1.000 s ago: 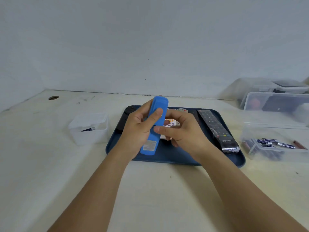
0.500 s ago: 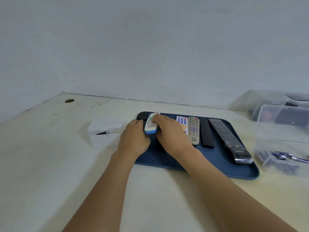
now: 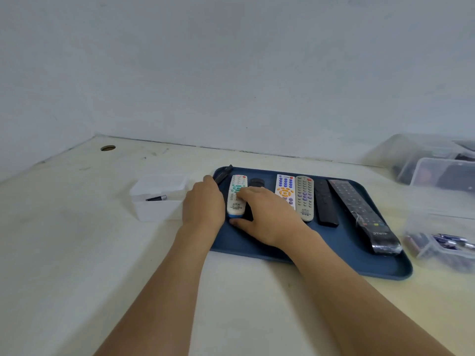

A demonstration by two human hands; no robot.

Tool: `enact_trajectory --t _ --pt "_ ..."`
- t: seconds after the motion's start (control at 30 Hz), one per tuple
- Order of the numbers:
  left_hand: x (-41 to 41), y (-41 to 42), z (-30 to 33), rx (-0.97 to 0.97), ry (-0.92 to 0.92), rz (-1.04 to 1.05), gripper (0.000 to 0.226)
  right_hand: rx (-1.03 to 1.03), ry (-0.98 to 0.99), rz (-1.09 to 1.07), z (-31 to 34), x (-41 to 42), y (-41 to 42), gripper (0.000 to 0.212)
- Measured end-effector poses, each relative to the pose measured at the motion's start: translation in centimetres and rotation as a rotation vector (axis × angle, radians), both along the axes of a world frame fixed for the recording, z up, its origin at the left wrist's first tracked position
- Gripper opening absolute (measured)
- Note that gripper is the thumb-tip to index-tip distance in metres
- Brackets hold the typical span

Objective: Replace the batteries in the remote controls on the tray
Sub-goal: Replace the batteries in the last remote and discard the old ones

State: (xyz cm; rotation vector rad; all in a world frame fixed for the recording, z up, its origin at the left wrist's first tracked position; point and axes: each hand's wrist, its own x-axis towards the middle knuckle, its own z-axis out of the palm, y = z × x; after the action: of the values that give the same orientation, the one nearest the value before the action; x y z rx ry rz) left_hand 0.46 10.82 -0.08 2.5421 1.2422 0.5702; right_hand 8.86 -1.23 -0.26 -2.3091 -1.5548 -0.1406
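A dark blue tray (image 3: 308, 265) holds several remotes side by side. The white remote with a blue back (image 3: 237, 187) lies face up at the tray's left. My right hand (image 3: 264, 214) holds its near end, with fingers over the buttons and the thumb under the end. My left hand (image 3: 203, 204) rests along the remote's left side with fingers extended toward a black remote (image 3: 224, 173) at the tray's left rim. To the right lie a small black remote (image 3: 256, 182), a white remote with orange buttons (image 3: 284, 187), a beige remote (image 3: 304, 196), a slim black remote (image 3: 325, 204) and a long plastic-wrapped black remote (image 3: 362, 214).
A small white box (image 3: 159, 209) with one battery (image 3: 156, 198) stands just left of the tray. A clear box of batteries (image 3: 442, 245) sits right of the tray, with larger clear containers (image 3: 437, 163) behind it. A cable hole (image 3: 108, 148) is at the table's far left.
The blue-backed remote, held upright back-side out one second ago, has been turned face up and laid on the tray's left side. Both hands came down with it.
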Motion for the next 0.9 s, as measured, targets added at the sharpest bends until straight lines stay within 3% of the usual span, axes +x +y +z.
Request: enact_trajectory --t 0.17,0.3,0.37,0.43,0.47,0.53,0.6,0.77,0.9 --pt "-0.4 -0.1 -0.1 -0.004 -0.1 0.028 0.018 -0.001 0.0 0.012 -0.3 -0.1 -0.1 0.05" --pt "-0.5 -0.4 0.4 0.014 -0.473 0.003 0.02 0.141 0.079 -0.011 0.2 -0.3 -0.4 0.058" --pt "-0.4 -1.5 1.2 -0.305 -0.817 -0.143 0.02 0.391 0.404 -0.089 1.4 -0.6 -1.0 0.061" --pt "-0.4 -3.4 2.2 -0.923 -1.035 -0.353 0.022 0.611 0.875 -0.093 3.2 -0.7 -1.9 0.053" --pt "-0.4 -4.4 2.6 -1.177 -1.041 -0.451 0.024 0.694 1.059 -0.07 4.0 -0.5 -2.7 0.045" --pt "-0.4 -5.7 2.6 -1.369 -0.898 -0.58 0.027 0.831 1.272 -0.046 5.5 0.5 -4.8 0.032" --pt "-0.4 -6.3 2.5 -1.39 -0.758 -0.683 0.028 0.876 1.322 -0.075 6.1 1.8 -7.2 0.029" --pt "-0.3 -8.8 2.0 -1.273 -0.397 -0.875 0.025 0.61 1.417 -0.036 4.4 3.0 -10.7 0.03" --pt "-0.1 -9.9 1.8 -1.228 -0.405 -0.893 0.029 0.727 1.424 -0.034 4.1 3.2 -10.4 0.033"
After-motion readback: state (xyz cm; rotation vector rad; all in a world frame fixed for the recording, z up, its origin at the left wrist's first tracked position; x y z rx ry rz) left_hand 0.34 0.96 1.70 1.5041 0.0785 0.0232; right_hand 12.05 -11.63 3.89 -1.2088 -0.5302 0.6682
